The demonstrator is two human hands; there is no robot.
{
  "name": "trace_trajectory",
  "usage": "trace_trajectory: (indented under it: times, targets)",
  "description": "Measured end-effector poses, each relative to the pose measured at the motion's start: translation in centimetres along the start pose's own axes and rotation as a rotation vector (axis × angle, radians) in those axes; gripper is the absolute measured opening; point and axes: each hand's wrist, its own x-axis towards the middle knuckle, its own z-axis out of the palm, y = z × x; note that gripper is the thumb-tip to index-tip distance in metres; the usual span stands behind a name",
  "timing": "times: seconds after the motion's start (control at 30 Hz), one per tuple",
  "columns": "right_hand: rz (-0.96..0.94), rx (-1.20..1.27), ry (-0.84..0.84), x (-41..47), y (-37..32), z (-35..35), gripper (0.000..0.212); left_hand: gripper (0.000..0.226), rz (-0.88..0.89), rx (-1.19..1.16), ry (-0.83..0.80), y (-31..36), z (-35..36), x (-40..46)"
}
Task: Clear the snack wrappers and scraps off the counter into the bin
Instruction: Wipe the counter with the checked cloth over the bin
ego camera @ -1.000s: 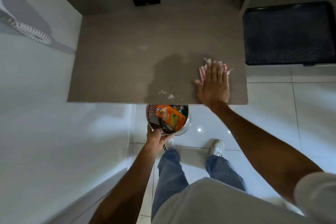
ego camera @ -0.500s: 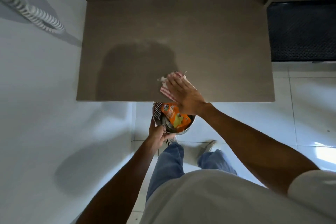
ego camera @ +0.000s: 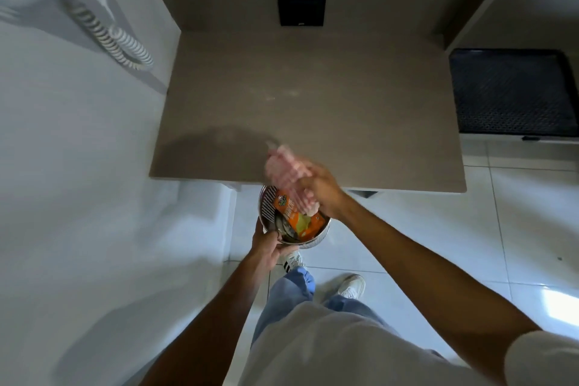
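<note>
My left hand [ego camera: 270, 248] grips the near rim of a small round metal bin [ego camera: 267, 207], holding it just below the front edge of the brown counter [ego camera: 329, 97]. Inside the bin lies an orange snack wrapper [ego camera: 302, 224]. My right hand [ego camera: 308, 186] is motion-blurred at the counter's front edge, right above the bin's mouth, its fingers stretched out flat with the palm side showing. A small pale scrap [ego camera: 271, 144] shows beside the fingertips on the counter. Faint pale smudges [ego camera: 272, 98] mark the counter's middle.
A black square plate [ego camera: 301, 9] sits on the back wall above the counter. On the white wall at the left hangs a coiled white cord [ego camera: 117, 39]. A black perforated mat [ego camera: 513, 94] lies to the right. White floor tiles and my shoes are below.
My right hand has swept from the counter's right side leftwards and towards me, reaching the front edge over the bin. The white scrap under it is no longer clearly seen. The left hand keeps holding the bin.
</note>
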Motion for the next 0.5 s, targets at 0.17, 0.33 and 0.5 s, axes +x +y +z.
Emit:
trace_trajectory:
  times: [0.17, 0.33, 0.5]
  targets:
    - [-0.009, 0.107, 0.612, 1.3, -0.9, -5.4, 0.039, 0.070, 0.009, 0.004, -0.024, 0.5, -0.5, 0.1]
    - [-0.046, -0.888, 0.989, 2.2, 0.9, -8.0, 0.069, 0.069, 0.008, 0.025, -0.035, 1.1, -1.1, 1.2]
    - [0.054, -0.983, 0.936, 9.0, -0.4, -6.7, 0.073, 0.069, 0.003, 0.035, -0.032, 1.9, -2.3, 2.6]
